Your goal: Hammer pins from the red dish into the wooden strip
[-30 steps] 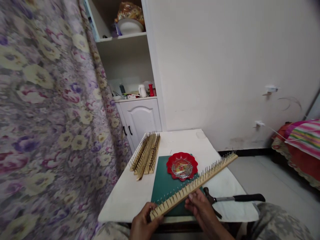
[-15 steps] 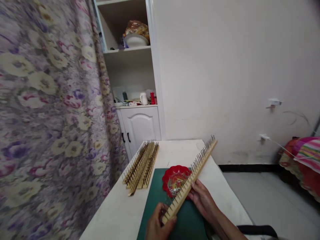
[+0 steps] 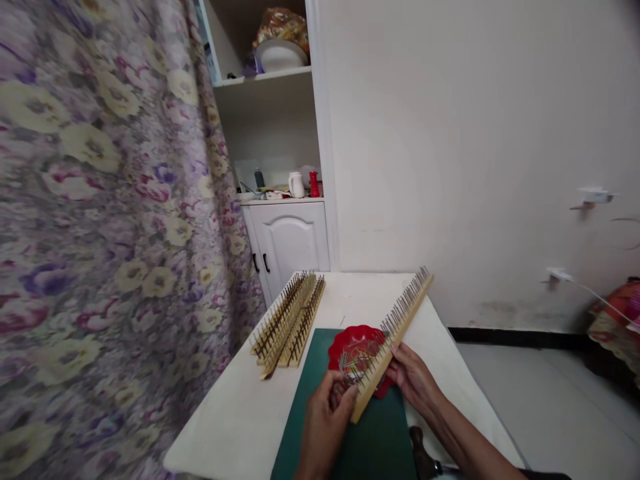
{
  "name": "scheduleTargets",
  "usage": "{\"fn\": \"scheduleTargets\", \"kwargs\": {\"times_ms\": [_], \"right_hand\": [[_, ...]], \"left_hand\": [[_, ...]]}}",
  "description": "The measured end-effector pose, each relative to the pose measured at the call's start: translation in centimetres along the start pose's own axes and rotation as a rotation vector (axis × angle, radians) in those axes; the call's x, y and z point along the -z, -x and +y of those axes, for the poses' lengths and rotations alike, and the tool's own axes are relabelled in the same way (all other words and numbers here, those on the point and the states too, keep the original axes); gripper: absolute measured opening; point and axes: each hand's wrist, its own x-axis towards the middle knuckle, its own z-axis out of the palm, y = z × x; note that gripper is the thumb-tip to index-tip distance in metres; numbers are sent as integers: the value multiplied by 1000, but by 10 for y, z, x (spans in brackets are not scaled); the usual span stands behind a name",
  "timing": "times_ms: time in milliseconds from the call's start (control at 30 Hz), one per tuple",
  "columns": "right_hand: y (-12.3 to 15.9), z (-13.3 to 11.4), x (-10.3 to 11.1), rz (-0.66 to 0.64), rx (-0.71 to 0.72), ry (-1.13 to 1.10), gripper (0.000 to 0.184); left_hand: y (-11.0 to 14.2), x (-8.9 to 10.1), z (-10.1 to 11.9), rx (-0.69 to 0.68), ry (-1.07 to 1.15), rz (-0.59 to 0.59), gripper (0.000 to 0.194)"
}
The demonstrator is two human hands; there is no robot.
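Observation:
A long wooden strip (image 3: 395,347) studded with a row of upright nails slants over a red scalloped bowl (image 3: 345,340). My right hand (image 3: 417,380) grips the strip's underside near the middle, thumb along its edge. At the lower end, my left hand (image 3: 325,410) is closed with fingers and thumb against the strip and its nails; the exact grip is partly hidden. Loose nails and a few yellowish bits lie inside the bowl. Beneath everything is a green mat (image 3: 300,413).
Several nail-studded strips (image 3: 293,327) are stacked at the table's left. A dark handle (image 3: 424,453) lies by the mat's right edge, near my right forearm. The white table (image 3: 220,427) meets the wall, with a floral curtain (image 3: 125,233) to the left and a white cabinet (image 3: 295,237) behind.
My left hand has shifted up along the strip, so its lower end now shows below my fingers. My right hand still supports it. The view has turned slightly.

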Motion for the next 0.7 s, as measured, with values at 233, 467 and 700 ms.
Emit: {"fn": "scheduleTargets", "kwargs": {"times_ms": [233, 467, 700], "right_hand": [[2, 6, 1, 15, -36, -1, 23], [1, 8, 0, 16, -58, -13, 19], [7, 12, -4, 19, -57, -61, 17]], "left_hand": [[1, -3, -8, -14, 14, 30, 26], [5, -4, -5, -11, 49, 53, 26], [1, -10, -13, 45, 174, 34, 23]]}}
